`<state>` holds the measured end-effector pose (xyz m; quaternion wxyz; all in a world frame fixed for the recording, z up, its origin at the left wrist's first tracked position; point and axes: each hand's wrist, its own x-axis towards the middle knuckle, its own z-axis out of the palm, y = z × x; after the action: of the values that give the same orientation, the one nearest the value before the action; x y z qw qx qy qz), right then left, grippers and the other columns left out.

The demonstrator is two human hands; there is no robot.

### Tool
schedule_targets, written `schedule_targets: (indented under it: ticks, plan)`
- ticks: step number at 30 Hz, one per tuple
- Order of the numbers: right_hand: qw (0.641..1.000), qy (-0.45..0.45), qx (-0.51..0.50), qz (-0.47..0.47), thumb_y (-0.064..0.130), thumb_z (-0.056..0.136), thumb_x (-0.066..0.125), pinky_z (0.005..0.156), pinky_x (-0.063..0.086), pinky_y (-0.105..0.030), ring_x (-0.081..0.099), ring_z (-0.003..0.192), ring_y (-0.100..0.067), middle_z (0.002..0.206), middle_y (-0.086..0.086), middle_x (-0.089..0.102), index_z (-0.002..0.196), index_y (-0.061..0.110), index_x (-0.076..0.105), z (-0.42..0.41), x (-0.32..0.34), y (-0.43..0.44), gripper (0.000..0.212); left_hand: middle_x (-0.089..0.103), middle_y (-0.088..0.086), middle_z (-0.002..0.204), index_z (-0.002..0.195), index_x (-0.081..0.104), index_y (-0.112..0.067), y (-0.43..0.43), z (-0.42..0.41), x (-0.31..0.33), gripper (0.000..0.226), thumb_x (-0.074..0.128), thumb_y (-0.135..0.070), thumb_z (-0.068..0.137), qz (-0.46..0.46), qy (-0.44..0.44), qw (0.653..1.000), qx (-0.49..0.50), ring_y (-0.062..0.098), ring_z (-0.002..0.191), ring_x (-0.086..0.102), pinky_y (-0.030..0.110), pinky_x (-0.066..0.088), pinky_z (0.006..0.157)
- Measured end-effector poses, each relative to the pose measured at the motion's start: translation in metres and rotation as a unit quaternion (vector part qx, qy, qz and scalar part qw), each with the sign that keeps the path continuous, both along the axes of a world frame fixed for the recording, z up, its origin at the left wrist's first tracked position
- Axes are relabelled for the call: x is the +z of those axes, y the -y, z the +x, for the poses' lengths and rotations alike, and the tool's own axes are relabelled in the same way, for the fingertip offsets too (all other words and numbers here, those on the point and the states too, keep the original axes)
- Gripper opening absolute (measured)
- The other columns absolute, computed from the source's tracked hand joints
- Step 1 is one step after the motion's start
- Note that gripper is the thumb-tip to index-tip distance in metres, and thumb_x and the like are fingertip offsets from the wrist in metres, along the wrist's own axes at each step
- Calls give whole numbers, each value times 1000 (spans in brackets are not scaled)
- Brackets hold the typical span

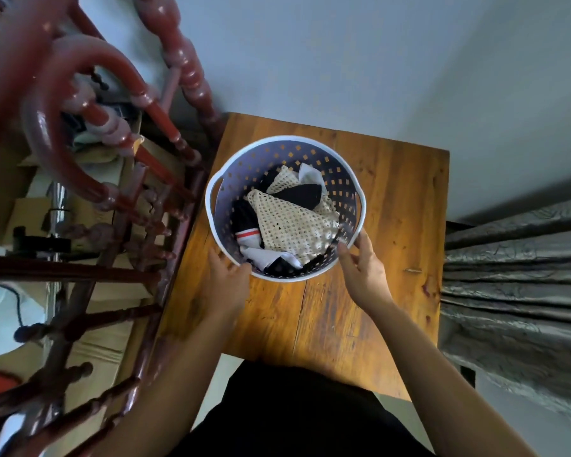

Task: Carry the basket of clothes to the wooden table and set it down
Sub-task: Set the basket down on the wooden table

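A round white-rimmed basket (254,159) with a perforated purple wall stands on the wooden table (393,199), towards its far left. Inside lie clothes (294,222): a cream mesh piece over black and white garments. My left hand (226,282) is at the basket's near-left rim, fingers against the rim. My right hand (363,268) is at the near-right rim, thumb inside and fingers outside, just below the right handle. Both hands touch the basket.
Dark red turned-wood furniture (165,127) crowds the table's left edge, with cardboard boxes (89,341) behind it. A grey pleated curtain (515,291) hangs along the right edge. A pale wall lies beyond the far edge. Bare tabletop shows in front of the basket.
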<state>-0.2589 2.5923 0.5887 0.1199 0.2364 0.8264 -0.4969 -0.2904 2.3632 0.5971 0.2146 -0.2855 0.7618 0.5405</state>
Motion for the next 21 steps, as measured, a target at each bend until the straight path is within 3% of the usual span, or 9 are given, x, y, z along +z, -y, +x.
schedule_targets:
  ticks: [3,5,8,13,15,19,21]
  plan:
    - [1000,1,7,-14,42,111,42,85,58,-52,71,96,-37,107,-20,73,157,33,35,5,-9,-1,47,43,0,160,162,26,-25,-17,18,-6,71,59,-26,99,63,33,997,18,26,139,52,50,47,111]
    - [1000,-4,10,-17,45,111,40,85,59,-53,71,96,-35,109,-18,73,161,35,30,4,-14,-1,52,44,1,159,163,25,-23,-24,15,-6,64,52,-19,105,81,29,996,38,25,137,53,43,50,108]
    - [999,-6,20,-24,53,109,37,86,57,-46,69,94,-24,118,-8,74,162,37,30,-5,-22,-1,55,46,3,157,163,26,-22,-23,-3,-6,60,47,-13,108,92,24,994,46,25,135,55,42,48,110]
    - [999,-3,33,-18,56,108,38,68,45,-33,61,69,-17,108,-7,74,161,38,29,-45,-24,11,57,51,0,145,159,34,-21,-2,-50,-11,52,47,-14,108,85,20,996,23,20,122,57,40,50,105]
    - [1000,-2,23,-22,52,109,41,71,46,-35,69,84,-24,118,-7,73,162,37,28,-64,-24,17,57,52,-2,140,158,35,-22,5,-73,-13,51,47,-14,109,91,14,996,14,21,121,57,41,50,103]
    - [999,4,9,-40,47,109,46,71,54,-43,70,103,-46,123,-22,73,164,31,28,-105,-17,33,60,50,-3,137,158,35,-24,16,-124,-14,50,44,-13,110,98,0,995,8,24,122,55,45,48,104]
    - [999,14,-6,-50,49,107,50,81,56,-47,72,116,-37,146,-16,65,165,30,28,-126,-17,40,65,50,1,142,158,35,-24,23,-153,-16,50,42,-14,110,96,0,995,7,25,123,54,49,47,107]
